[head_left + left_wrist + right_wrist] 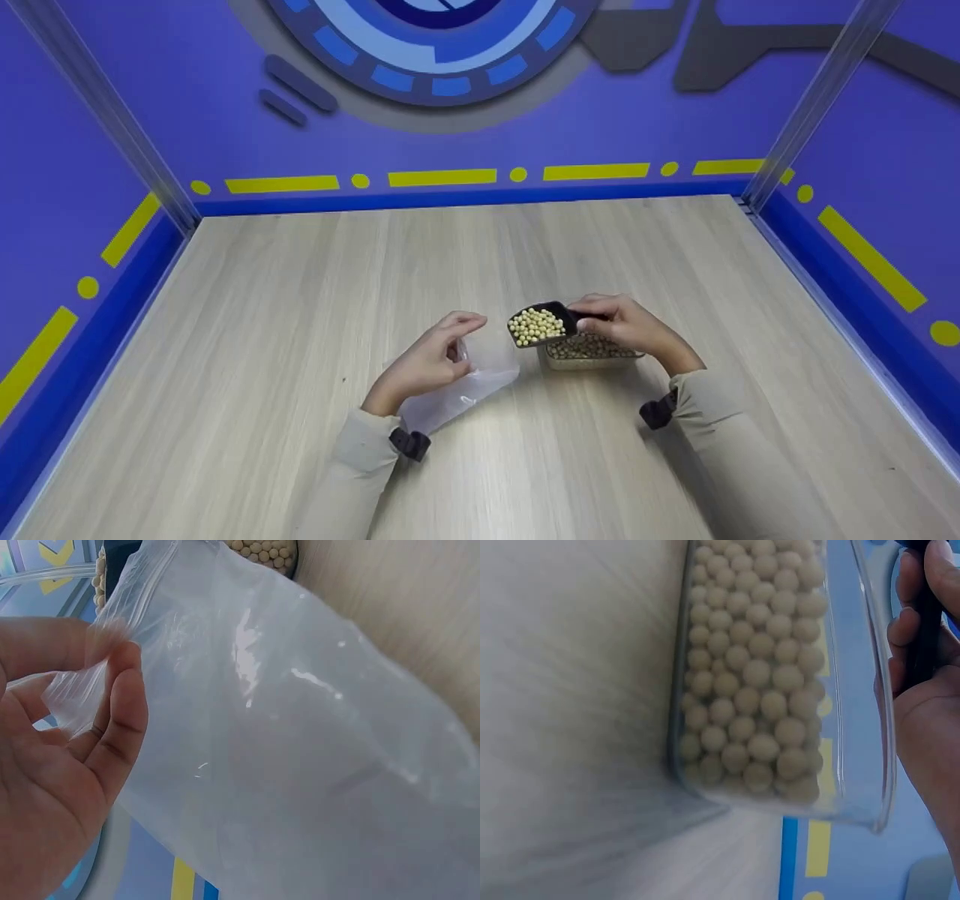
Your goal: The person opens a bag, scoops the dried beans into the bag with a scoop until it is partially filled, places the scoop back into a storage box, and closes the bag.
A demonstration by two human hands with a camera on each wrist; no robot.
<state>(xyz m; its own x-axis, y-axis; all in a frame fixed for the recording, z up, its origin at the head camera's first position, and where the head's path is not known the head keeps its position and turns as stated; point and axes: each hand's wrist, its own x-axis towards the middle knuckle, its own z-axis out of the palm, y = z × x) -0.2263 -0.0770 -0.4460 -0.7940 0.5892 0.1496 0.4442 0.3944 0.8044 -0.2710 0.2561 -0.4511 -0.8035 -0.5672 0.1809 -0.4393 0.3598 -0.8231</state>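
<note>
My left hand (429, 361) pinches the upper edge of a clear zip bag (285, 735) between thumb and fingers. The bag (457, 394) hangs below that hand, close over the table. By its handle, my right hand (626, 326) grips a black scoop (568, 318), heaped with pale yellow round beans (535, 327). The scoop is held level, its front edge a short way right of the bag's mouth. Beneath the right hand stands a clear plastic container (855, 727) with many more beans (754, 675) inside. The handle also shows within the fingers in the right wrist view.
A light wood table (300, 300) carries everything. Blue panels with yellow marks (442, 178) enclose its back and both sides. Each wrist wears a black strap, the left strap (410, 444) close to the bag's lower end.
</note>
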